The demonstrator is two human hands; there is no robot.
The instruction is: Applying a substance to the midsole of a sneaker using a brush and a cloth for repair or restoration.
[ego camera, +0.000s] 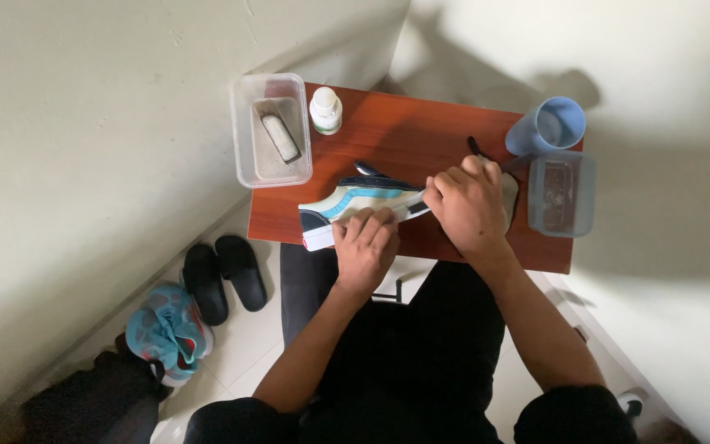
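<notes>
A: Where does the sneaker [355,201] lie relative to the hands?

B: On its side at the near edge of the table [421,140], between both hands. The left hand [365,247] is clamped over its toe end, fingers curled onto the white sole. The right hand [468,205] is closed in a fist at its heel end, gripping a dark-handled tool whose working end cannot be made out.

A: What stands about the hands?

B: Beyond the left hand, a clear plastic tub [271,131] holding a small brush, with a white bottle [325,110] just beside it. Beyond the right hand, a blue cup [548,127]; to that hand's right, a second clear container [562,196], touching the cup's base.

A: And the surface and room?

B: A small reddish-brown table set into a corner of pale walls. On the tiled floor, left of the left forearm, lie a pair of black slides [223,275] and a teal sneaker [168,329].
</notes>
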